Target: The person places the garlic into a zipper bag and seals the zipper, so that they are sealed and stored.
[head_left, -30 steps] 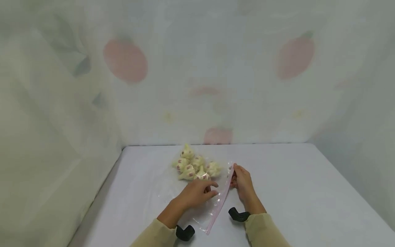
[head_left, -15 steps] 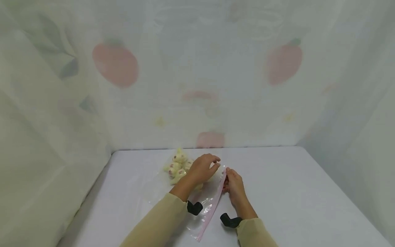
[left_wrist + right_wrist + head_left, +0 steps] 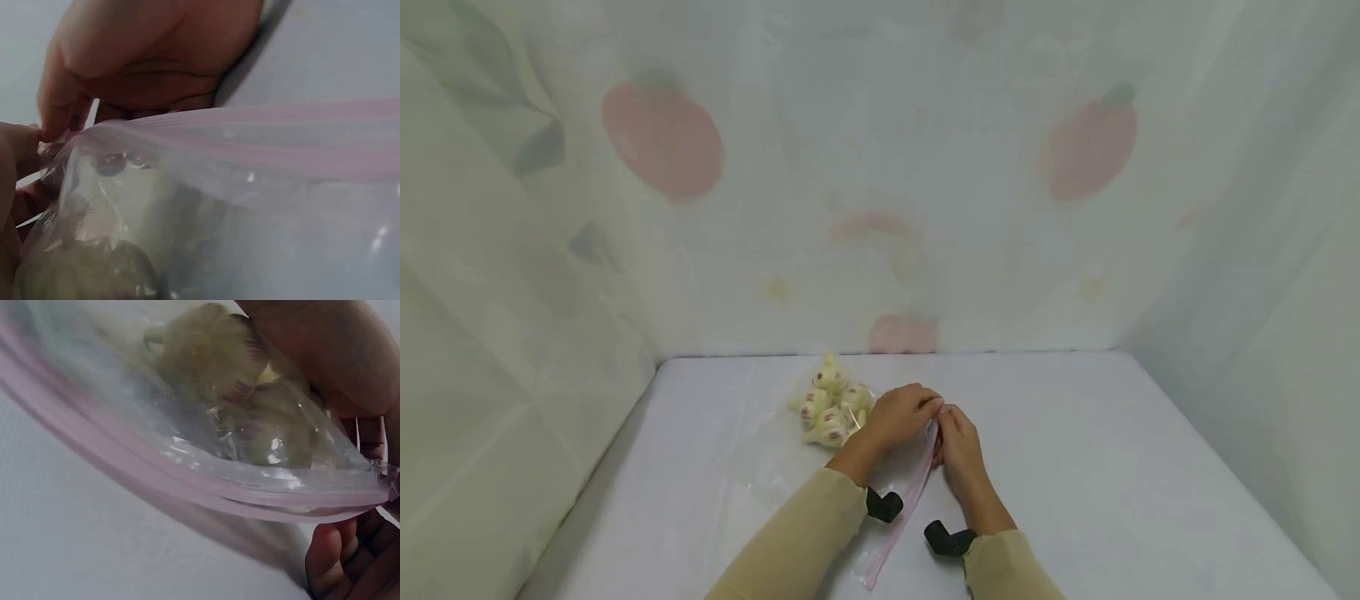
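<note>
Both hands meet at the far end of the pink zip strip (image 3: 904, 508) on a clear plastic bag (image 3: 790, 454), which lies flat on the white table (image 3: 1112, 467). Left hand (image 3: 901, 414) pinches the bag corner w/ curled fingertips; right hand (image 3: 957, 448) pinches the same corner from the other side, thumb and fingers closed on the strip. Small cream plush toys (image 3: 827, 404) sit bunched inside the bag at its far-left end, just beside the left hand. In the right wrist view the strip (image 3: 187, 481) looks to gape a bit.

To do this well, prob. best to line up both strip halves at the corner first, press firmly, then work along toward the near end w/o skipping. Keep toys clear of the seal, and let air out.
</note>
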`<action>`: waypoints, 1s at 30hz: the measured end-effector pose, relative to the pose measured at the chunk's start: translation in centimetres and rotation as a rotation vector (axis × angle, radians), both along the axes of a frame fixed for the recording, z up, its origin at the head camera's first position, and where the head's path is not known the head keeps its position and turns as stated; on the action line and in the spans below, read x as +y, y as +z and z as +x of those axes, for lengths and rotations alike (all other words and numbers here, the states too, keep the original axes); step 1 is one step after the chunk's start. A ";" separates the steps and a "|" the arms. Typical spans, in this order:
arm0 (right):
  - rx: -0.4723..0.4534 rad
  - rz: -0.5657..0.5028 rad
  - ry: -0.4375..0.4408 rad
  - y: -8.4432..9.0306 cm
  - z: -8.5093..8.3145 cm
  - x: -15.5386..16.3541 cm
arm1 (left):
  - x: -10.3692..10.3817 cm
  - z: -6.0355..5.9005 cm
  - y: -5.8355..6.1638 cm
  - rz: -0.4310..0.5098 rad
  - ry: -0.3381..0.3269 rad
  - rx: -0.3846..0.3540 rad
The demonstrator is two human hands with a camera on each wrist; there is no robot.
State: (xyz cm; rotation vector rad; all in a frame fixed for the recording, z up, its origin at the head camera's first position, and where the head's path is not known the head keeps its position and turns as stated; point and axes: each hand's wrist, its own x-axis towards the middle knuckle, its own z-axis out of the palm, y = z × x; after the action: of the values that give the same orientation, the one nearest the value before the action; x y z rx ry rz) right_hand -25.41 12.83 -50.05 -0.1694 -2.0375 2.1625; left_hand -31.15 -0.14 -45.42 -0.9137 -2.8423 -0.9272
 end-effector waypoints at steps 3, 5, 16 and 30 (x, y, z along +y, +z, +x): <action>0.012 0.041 -0.013 0.3 0.0 0.2 | 0.2 0.1 -0.1 0.023 0.007 0.015; 0.003 0.048 -0.011 0.3 0.0 0.3 | 0.2 0.1 -0.1 0.062 0.015 -0.006; 0.006 0.039 0.010 0.0 0.3 0.5 | -0.2 0.0 -0.3 0.115 0.021 -0.126; -0.042 0.144 0.001 0.3 0.0 0.8 | 0.5 0.3 0.0 0.162 0.097 -0.154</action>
State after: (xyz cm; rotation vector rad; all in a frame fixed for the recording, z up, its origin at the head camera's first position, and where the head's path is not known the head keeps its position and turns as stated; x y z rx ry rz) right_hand -25.38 13.60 -49.80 -0.1962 -2.2071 2.0189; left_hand -30.81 0.36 -45.40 -0.7108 -2.8509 -1.2439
